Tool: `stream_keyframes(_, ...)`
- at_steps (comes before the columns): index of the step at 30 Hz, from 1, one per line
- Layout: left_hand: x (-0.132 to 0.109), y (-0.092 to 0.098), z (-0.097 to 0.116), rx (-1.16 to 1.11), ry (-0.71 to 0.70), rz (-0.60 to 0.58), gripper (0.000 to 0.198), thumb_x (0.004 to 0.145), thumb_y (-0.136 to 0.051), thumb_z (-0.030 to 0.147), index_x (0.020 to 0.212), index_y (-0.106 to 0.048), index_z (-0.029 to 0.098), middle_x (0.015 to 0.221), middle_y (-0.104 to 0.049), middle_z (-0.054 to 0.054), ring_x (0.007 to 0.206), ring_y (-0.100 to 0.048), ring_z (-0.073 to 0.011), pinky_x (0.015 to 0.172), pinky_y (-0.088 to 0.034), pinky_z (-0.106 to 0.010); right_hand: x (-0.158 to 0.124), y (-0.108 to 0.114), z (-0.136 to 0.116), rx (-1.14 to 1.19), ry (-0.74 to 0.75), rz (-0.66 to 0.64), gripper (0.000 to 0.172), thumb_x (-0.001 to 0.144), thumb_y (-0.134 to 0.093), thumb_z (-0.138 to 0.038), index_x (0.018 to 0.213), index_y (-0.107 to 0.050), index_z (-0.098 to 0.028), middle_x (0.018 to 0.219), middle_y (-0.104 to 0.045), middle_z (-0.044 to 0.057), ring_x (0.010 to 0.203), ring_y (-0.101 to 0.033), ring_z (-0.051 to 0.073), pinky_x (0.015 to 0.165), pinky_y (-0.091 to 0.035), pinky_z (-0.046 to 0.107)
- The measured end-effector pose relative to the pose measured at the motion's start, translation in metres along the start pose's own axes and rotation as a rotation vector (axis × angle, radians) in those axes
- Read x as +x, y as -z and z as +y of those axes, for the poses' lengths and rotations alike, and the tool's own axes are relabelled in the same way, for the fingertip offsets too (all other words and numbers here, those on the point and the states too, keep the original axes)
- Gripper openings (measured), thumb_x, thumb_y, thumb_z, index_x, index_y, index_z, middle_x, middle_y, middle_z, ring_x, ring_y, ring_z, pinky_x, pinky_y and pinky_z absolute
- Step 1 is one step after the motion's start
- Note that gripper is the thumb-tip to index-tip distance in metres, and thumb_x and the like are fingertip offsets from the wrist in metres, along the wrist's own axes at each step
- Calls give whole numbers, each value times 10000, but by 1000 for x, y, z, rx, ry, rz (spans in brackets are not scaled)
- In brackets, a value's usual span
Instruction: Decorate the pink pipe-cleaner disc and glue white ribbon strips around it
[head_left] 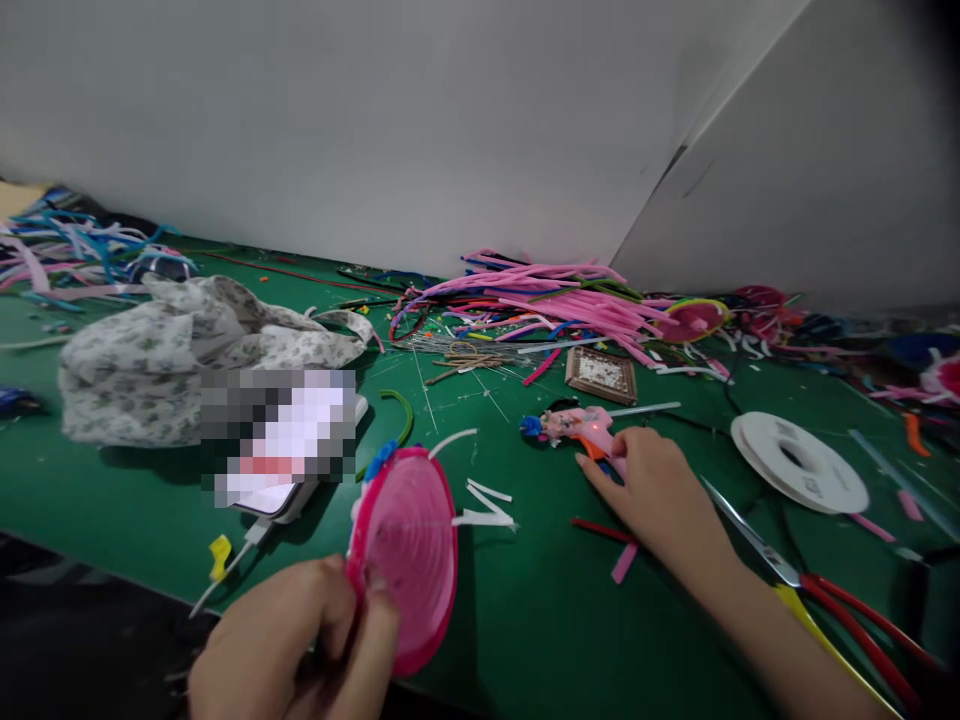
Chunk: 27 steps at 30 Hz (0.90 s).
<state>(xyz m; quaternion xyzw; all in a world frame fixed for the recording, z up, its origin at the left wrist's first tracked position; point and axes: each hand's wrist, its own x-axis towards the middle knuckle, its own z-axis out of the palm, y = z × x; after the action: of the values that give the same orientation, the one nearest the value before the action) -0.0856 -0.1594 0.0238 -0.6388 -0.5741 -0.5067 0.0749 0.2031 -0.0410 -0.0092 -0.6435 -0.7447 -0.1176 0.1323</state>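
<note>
My left hand [300, 640] is closed on the rim of a round pink disc [412, 550], thumb over the edge. The disc has concentric rings, a darker pink border, and blue and white bits on its far edge. White strips [487, 515] stick out beside it over the table. To the right, my right hand [652, 490] has its fingers at the handle of a pink hot glue gun [592, 425], which lies on its side. The gun has an orange trigger, a lit red light and a clear glue stick [645, 410] at its back.
Scissors [780, 565] with red and yellow handles lie by my right forearm, below a white spool [799, 462]. A phone [289, 450] on a cable and a patterned cloth [202, 360] are at left. Pink pipe cleaners [555, 300] are heaped along the wall.
</note>
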Motion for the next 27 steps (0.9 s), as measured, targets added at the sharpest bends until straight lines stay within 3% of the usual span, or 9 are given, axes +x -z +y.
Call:
stream_keyframes(4,12,-29,-10,263,-113,29,323,731,-589,127,535,-343,205,406,-332,97,344,-314,-53,404,-256,-212,3,-5,-2,12,-54,-35,262,804,-508,-443,742,-369,-229,706,-490,29,660,-489,207,553,-361,294)
stream_keyframes(8,7,-58,-15,439,-141,-3,289,765,-564,167,547,-379,207,407,-383,90,339,-367,-63,406,-266,-221,4,-7,-7,-93,-86,14,268,822,-481,-464,823,-427,-202,741,-533,65,694,-543,241,516,-364,292)
stream_keyframes(15,1,-73,-6,517,-196,39,287,767,-571,137,547,-401,209,413,-386,74,376,-360,-90,427,-255,-238,-1,4,-11,183,-215,68,411,796,-527,-438,1099,-438,-175,975,-616,107,766,-625,253,560,-449,308)
stream_keyframes(18,15,-76,-4,497,-203,45,279,768,-575,142,556,-405,207,425,-408,77,381,-374,-83,431,-258,-236,-7,10,-14,291,-225,106,471,769,-554,-470,1132,-452,-187,1013,-627,112,834,-626,271,620,-476,331)
stream_keyframes(22,48,-84,-2,429,-312,58,268,767,-565,144,554,-414,206,438,-451,72,383,-386,-82,416,-237,-249,-6,15,-13,366,-271,89,462,766,-560,-481,1138,-482,-219,975,-667,85,837,-647,273,626,-477,328)
stream_keyframes(27,79,-103,-3,235,-402,16,228,746,-523,95,567,-426,194,452,-475,77,393,-421,-59,410,-247,-222,2,19,-8,278,-301,74,427,804,-520,-475,1152,-505,-227,928,-681,76,795,-655,275,600,-467,324)
